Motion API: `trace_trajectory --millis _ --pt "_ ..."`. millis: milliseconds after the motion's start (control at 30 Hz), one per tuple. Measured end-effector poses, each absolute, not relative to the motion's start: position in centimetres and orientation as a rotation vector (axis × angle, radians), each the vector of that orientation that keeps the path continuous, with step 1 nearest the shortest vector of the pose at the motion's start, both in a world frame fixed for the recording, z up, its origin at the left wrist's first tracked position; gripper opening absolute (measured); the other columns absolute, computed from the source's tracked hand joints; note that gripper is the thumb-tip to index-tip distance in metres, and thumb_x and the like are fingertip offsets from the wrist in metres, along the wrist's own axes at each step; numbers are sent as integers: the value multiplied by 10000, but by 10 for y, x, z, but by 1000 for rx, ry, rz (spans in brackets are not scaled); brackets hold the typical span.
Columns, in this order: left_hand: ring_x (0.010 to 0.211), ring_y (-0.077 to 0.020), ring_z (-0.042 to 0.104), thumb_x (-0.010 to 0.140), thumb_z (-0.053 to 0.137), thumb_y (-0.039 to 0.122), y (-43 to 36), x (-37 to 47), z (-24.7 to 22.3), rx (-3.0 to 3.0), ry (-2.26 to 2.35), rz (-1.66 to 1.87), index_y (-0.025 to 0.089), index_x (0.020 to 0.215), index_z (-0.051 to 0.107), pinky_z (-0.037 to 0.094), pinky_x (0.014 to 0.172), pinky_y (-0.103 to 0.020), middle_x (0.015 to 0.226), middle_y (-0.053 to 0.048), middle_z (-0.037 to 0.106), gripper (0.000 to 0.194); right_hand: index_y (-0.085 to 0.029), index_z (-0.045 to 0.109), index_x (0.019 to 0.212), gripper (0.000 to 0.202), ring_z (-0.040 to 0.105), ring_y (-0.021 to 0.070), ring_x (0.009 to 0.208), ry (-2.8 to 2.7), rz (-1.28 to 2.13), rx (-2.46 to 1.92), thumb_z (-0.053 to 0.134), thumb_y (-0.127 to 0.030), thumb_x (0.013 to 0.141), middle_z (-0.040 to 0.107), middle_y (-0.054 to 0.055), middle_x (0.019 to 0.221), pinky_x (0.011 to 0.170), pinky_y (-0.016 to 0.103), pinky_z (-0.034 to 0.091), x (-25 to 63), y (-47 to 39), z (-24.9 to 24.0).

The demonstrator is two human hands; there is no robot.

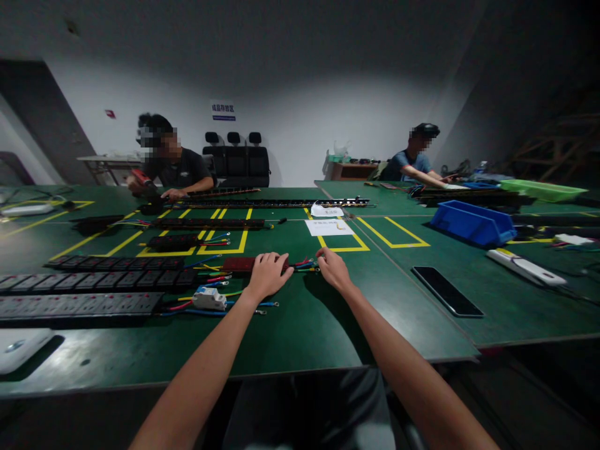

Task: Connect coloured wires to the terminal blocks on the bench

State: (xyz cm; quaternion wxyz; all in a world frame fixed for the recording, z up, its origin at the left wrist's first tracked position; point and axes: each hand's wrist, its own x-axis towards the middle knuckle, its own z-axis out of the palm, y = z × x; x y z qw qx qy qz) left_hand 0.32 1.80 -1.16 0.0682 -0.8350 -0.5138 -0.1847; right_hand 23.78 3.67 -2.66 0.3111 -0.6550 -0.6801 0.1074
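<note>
My left hand [269, 275] is wrapped over a short dark red power strip [237, 265] lying on the green table, its thumb toward the right end. Several colored wires with ring terminals [305, 265] come out of that end. Beside the wire tips is my right hand [334, 269], its fingers curled together; whatever may be between them is too small to make out. Left of my hands lie longer black power strips [98, 280] and a grey one [79, 305]. A small white breaker [209, 299] sits among wires close to my left forearm.
Across the green table [398, 325], one person [173, 162] holds a red power drill [142, 178]; another person [415, 162] works at the right. A phone [447, 291], a blue bin [471, 224], a white device [525, 267] and paper sheets [329, 227] lie around.
</note>
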Motion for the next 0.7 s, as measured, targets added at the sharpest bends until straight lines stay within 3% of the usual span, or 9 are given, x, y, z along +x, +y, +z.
trace_trajectory --millis 267,700 --pt "1176 -304 573 1024 439 526 18 4 -14 -2490 -1521 -583 205 1416 591 367 1060 -473 1242 -123 663 529 -239 650 1025 175 613 180 830 -1892 281 -1619 503 -211 935 694 26 916 687 254 366 237 39 -35" --pt "1185 -300 574 1030 413 549 18 4 -11 -2521 -1531 -593 198 1418 587 374 1077 -482 1252 -128 660 551 -242 653 1052 183 618 183 873 -1915 258 -1632 503 -218 951 702 33 954 713 254 372 240 42 -38"
